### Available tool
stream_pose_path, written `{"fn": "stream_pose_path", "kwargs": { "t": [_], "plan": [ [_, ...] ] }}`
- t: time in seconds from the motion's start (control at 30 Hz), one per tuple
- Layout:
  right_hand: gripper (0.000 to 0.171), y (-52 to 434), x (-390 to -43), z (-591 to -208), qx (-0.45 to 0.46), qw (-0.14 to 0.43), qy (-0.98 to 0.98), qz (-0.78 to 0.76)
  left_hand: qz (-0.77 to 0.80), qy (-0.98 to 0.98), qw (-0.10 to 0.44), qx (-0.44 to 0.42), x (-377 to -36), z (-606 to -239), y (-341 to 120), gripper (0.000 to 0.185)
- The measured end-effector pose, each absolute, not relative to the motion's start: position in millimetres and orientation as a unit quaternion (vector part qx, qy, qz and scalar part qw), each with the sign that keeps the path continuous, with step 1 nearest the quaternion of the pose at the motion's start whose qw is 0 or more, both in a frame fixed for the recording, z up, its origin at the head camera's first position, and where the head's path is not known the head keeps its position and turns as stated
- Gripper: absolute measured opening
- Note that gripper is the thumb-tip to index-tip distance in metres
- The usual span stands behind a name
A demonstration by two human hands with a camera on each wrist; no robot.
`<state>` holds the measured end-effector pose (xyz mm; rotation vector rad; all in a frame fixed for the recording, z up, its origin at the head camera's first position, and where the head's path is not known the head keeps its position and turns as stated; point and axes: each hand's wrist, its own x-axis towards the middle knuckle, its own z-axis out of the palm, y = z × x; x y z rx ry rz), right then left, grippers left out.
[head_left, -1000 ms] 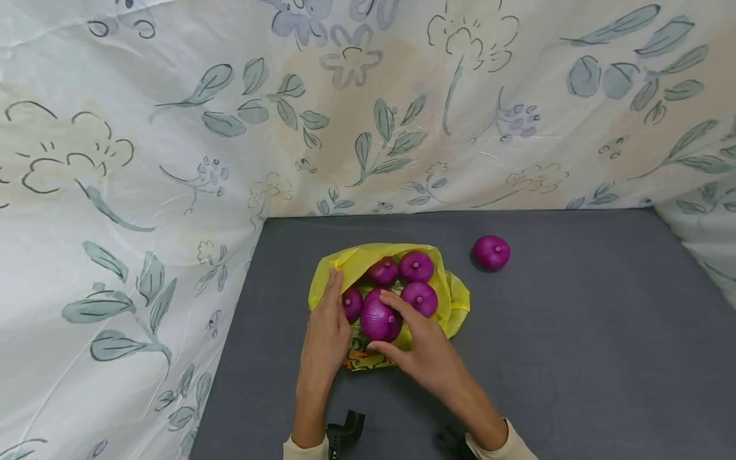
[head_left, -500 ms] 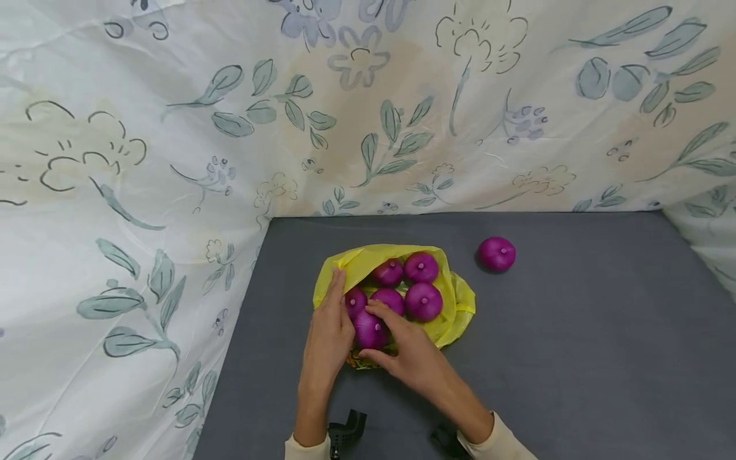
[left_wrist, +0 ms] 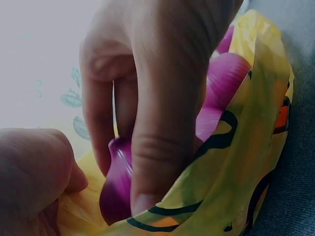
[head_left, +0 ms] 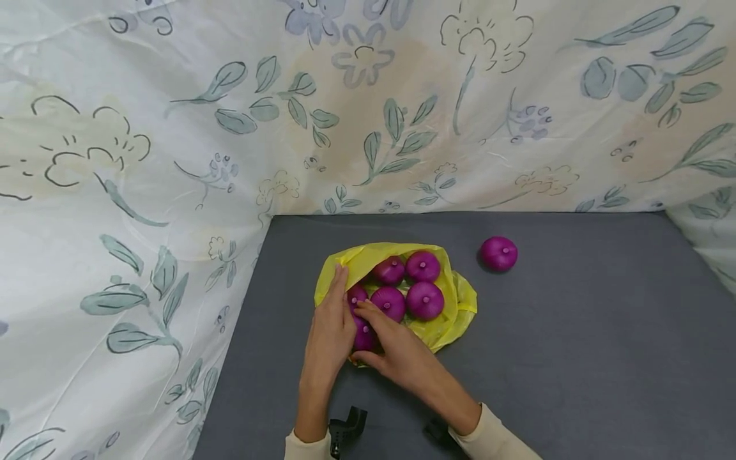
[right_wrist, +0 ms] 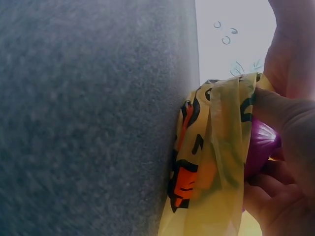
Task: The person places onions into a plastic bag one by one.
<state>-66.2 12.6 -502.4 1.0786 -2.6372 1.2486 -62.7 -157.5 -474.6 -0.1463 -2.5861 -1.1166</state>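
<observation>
A yellow plastic bag (head_left: 460,306) with black and orange print lies with its mouth spread, several purple onions (head_left: 425,301) inside. At its left side, my left hand (head_left: 329,332) holds the bag's edge, its fingers pointing away from me; the left wrist view shows the thumb side of that left hand (left_wrist: 34,167) against the yellow plastic. My right hand (head_left: 402,351) reaches into the near left part of the bag, fingers and thumb around one onion (left_wrist: 118,189). That onion is partly hidden by both hands in the head view.
A single onion (head_left: 498,254) sits outside the bag on the dark grey table (head_left: 575,358), to the right. Floral-patterned cloth (head_left: 402,96) hangs behind and beside the table. A black strap piece (head_left: 347,425) is by the left wrist.
My right hand has carried its onion left and down, into the near left of the bag beside my left hand. Another onion now shows where it was. The left hand stays at the bag.
</observation>
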Motion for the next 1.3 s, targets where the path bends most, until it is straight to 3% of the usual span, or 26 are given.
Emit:
{"fn": "stream_pose_path", "kwargs": {
  "t": [1.13, 1.3],
  "plan": [
    [0.080, 16.6, -65.1, -511.3, 0.345, 0.040, -0.858, 0.377, -0.389, -0.907, 0.152, -0.052, -63.3, -477.7, -157.9, 0.056],
    [0.073, 21.6, -66.0, -508.9, 0.341, 0.058, -0.851, 0.395, -0.389, -0.908, 0.148, -0.048, -62.1, -477.3, -157.4, 0.057]
  ]
}}
